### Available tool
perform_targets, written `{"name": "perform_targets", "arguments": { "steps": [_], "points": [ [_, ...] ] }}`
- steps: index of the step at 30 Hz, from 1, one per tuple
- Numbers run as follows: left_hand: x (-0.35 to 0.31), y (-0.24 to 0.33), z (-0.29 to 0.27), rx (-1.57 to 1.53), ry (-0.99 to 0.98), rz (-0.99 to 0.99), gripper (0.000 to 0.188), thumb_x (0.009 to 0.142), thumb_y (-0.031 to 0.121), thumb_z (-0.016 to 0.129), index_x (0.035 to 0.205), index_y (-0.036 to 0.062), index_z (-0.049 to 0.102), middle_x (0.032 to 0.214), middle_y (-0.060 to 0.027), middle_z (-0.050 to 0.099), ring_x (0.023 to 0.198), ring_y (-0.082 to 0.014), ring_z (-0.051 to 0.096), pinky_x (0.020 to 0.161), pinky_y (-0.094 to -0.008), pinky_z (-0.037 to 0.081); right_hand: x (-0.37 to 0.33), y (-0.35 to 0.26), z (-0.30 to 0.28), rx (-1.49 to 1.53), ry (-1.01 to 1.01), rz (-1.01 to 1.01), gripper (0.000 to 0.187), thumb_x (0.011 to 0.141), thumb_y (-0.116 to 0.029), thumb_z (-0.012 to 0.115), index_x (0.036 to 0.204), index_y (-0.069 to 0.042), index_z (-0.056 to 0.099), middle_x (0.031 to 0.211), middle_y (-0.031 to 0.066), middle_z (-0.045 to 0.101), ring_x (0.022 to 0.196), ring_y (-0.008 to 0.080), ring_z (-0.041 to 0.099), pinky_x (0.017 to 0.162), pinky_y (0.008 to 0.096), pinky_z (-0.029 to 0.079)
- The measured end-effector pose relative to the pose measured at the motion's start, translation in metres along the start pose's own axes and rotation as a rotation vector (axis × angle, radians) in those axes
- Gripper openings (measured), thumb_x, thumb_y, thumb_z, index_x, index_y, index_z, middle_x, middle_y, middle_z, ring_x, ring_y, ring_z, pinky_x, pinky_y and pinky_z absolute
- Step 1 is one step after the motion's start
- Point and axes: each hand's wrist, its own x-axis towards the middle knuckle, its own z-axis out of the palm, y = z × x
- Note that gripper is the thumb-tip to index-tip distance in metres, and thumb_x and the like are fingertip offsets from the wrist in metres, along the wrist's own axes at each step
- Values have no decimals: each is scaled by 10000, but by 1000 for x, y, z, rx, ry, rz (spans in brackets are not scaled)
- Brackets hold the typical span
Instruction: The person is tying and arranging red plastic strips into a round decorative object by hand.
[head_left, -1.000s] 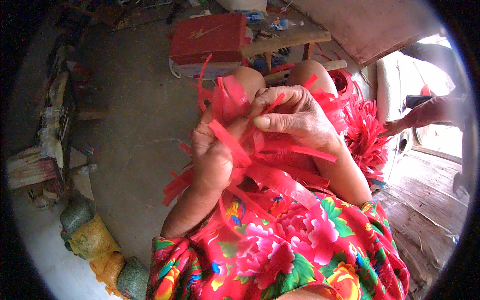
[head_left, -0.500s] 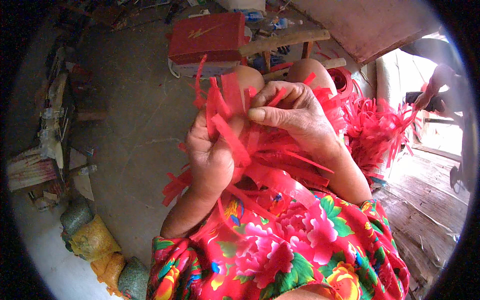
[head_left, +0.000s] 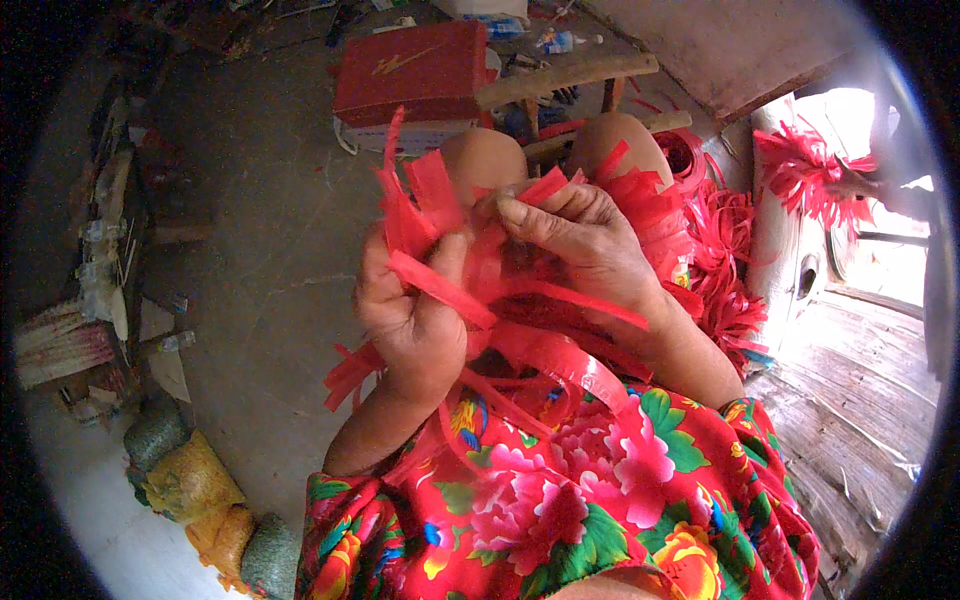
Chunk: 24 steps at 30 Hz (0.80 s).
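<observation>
Above my lap, my left hand is closed round several red plastic strips, whose loose ends stick up past the thumb and fingers. My right hand pinches more of the red strips between thumb and forefinger, a short gap to the right. Between the hands a thin red stretch of strip shows, partly blurred. A longer shiny red ribbon curls below them over my flowered red clothing. More cut strips lie under my right wrist, and how they join is hidden.
A red box stands beyond my knees, beside a wooden stool. At the right are a red ribbon roll, a heap of red strips and another person's hand holding a red tuft. Filled sacks sit at lower left.
My hands have drawn slightly apart, the left shifting a little left. At the right, the other person's hand has lifted a tuft of red strips away from the heap.
</observation>
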Motion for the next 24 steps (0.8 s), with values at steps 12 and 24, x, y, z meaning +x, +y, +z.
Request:
{"name": "perform_targets", "arguments": {
  "steps": [12,24],
  "points": [
    [2,9,14,-286,-125,-186,310,895,-24,667,1192,11,589,1114,-43,668,985,-104,615,872,-268,496,3,-9,8,-214,25,-220,138,845,-147,793,812,-34,720,749,-23,682,655,37,580,560,213,470],
    [4,2,10,-108,-68,-35,351,857,-50,685,1190,25,602,1106,-24,668,980,-88,600,879,-264,487,3,-10,7,-116,-37,-173,113,904,-86,696,992,-16,705,894,-5,700,837,67,615,780,231,494]
  ]
}}
